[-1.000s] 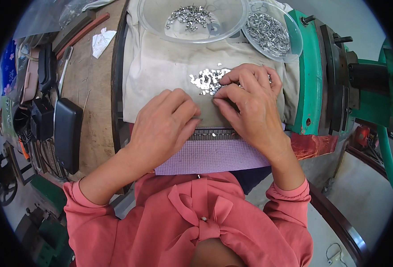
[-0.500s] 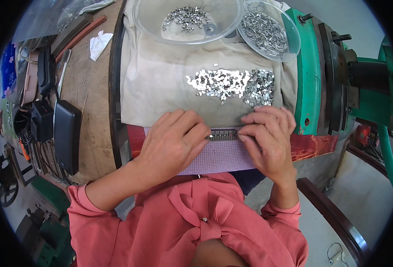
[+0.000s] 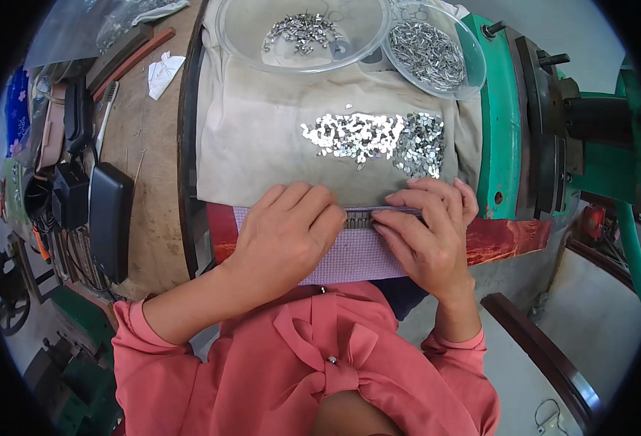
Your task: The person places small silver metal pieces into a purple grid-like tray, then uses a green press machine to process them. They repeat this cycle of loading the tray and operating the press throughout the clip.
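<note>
A narrow, dark metal strip with crosswise segments (image 3: 359,220) lies across the lilac woven mat (image 3: 356,258), close in front of me. My left hand (image 3: 284,231) is closed, thumb and forefinger at the strip's left end. From the other side, the thumb and forefinger of my right hand (image 3: 433,240) grip its right end, while the other fingers curl above. My fingers hide both ends. Beyond my hands, small shiny flat metal pieces (image 3: 356,138) lie spread on the beige cloth (image 3: 255,138).
Two clear plastic bowls at the back hold small metal parts (image 3: 302,33) and thin metal pins (image 3: 428,54). A green machine (image 3: 498,145) borders the right side. On the wooden table (image 3: 162,152) at left are a black case (image 3: 110,221) and a toothbrush (image 3: 107,109).
My right hand has shifted left along the strip, so less of it shows between my hands. A bright glint beside my left fingertips is no longer visible.
</note>
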Motion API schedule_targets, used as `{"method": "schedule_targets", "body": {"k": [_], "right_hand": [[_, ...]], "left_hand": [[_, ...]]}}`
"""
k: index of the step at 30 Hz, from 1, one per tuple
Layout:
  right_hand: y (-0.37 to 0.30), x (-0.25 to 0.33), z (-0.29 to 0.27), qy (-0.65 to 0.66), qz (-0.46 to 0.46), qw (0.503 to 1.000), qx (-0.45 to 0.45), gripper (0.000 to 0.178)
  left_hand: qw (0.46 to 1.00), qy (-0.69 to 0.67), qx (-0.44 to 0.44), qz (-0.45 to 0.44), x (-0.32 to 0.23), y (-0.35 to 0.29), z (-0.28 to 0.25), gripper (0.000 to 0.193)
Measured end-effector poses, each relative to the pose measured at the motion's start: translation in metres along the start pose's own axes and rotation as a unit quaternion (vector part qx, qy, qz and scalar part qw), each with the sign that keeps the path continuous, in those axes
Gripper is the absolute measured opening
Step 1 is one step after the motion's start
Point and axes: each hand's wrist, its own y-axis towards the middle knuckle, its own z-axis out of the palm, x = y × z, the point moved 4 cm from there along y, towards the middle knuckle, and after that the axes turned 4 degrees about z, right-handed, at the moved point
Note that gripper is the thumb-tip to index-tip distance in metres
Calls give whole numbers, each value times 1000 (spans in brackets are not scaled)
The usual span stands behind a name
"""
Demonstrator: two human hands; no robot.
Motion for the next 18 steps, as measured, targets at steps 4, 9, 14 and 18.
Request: {"method": "schedule_targets", "body": {"k": [4,9,14,18], "right_hand": [[2,3,3,-8,-20,1000,12,18],[4,5,2,-5,-26,1000,15,17],[4,6,0,-10,-18,1000,10,16],[12,0,-5,3,9,1000,-16,15]], "left_hand": [[1000,7,5,2,0,-1,0,16],[1000,2,6,0,0,0,2,17],[1000,-3,12,-4,1,0,3,19],[1000,-21,9,-21,1,-1,-3,28]]}}
